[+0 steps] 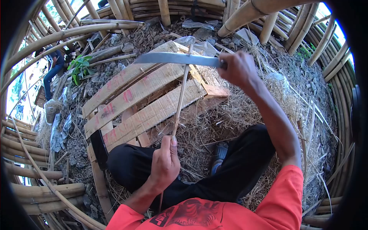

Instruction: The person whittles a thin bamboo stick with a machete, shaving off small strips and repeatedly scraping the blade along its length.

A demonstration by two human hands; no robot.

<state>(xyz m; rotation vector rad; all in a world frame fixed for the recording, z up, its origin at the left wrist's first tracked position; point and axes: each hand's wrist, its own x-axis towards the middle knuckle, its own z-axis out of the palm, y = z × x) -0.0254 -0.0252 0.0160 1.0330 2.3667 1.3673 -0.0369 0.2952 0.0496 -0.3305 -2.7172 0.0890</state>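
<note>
My right hand [240,69] is closed round the dark handle of a machete [168,58], whose long blade points left. The blade crosses the upper part of a thin bamboo strip [181,99] and appears to touch it. Lower down, my left hand [165,161] grips the strip with the thumb lying along it. From that hand the strip rises away from me, and its lower end passes behind the hand towards my lap. Beneath the strip lies a wooden pallet [134,96] of pale slats with red marks.
A black phone-like slab [99,147] rests at the pallet's left corner by my knee. Dry shavings [207,134] cover the ground. Bamboo poles [245,17] stand ahead, and stacked bamboo [42,191] lines the left. Another person [53,69] is at the far left, near a green plant [79,68].
</note>
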